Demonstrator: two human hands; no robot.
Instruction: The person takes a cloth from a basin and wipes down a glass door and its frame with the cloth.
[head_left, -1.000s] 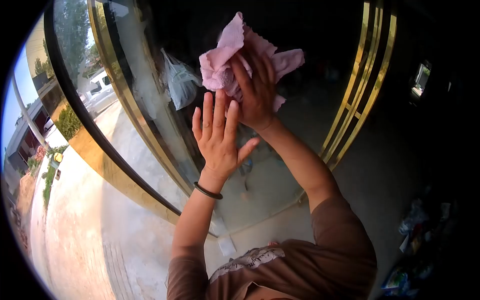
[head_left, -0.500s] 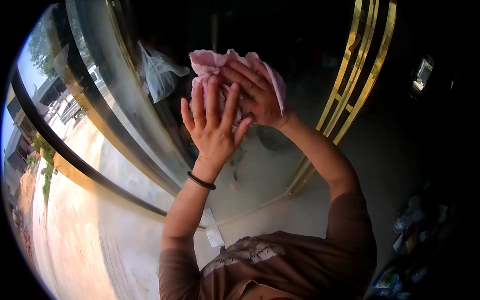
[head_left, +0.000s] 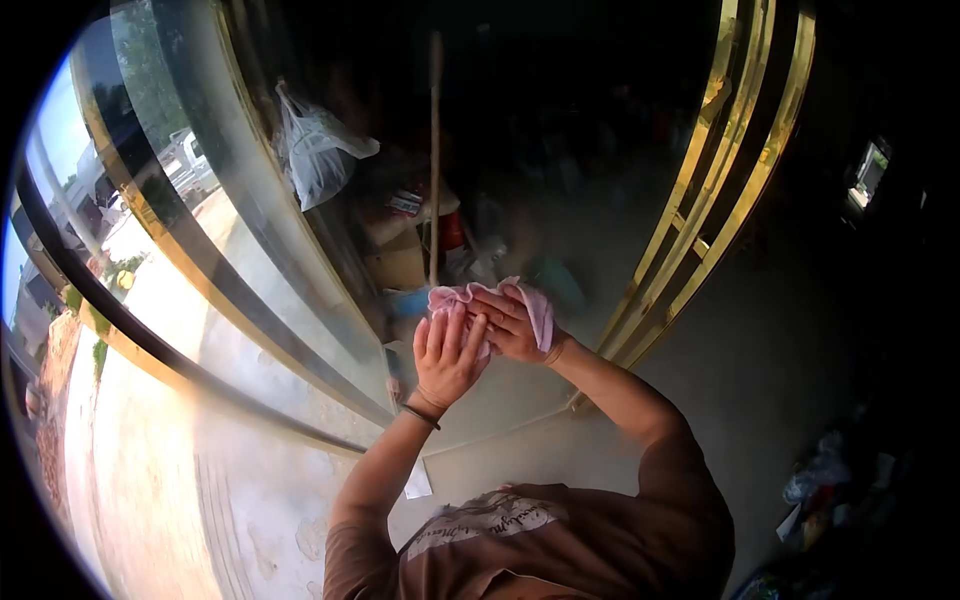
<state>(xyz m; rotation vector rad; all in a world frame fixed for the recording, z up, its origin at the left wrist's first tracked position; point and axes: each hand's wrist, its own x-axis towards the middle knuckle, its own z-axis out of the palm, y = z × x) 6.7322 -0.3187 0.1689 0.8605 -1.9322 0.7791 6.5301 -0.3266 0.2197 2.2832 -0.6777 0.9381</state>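
Note:
A pink cloth (head_left: 541,318) lies bunched against a glass pane in the centre of the head view. My right hand (head_left: 512,325) is on the cloth, fingers pointing left across it, with folds showing above and beside the hand. Against the cloth's left edge rests my left hand (head_left: 447,358), its fingers extended upward and slightly apart, holding nothing. A dark bracelet (head_left: 421,416) circles my left wrist. The fingertips of both hands are close together.
Gold-coloured frame bars (head_left: 690,235) rise on the right, with more door framing at left. A white plastic bag (head_left: 318,150) hangs upper left. Behind the glass are a wooden pole (head_left: 435,160) and a cardboard box (head_left: 396,262). Assorted bags (head_left: 820,475) lie lower right.
Both hands and the pink cloth have moved down, closer to my body. The pole and boxes behind the glass have come into clearer view.

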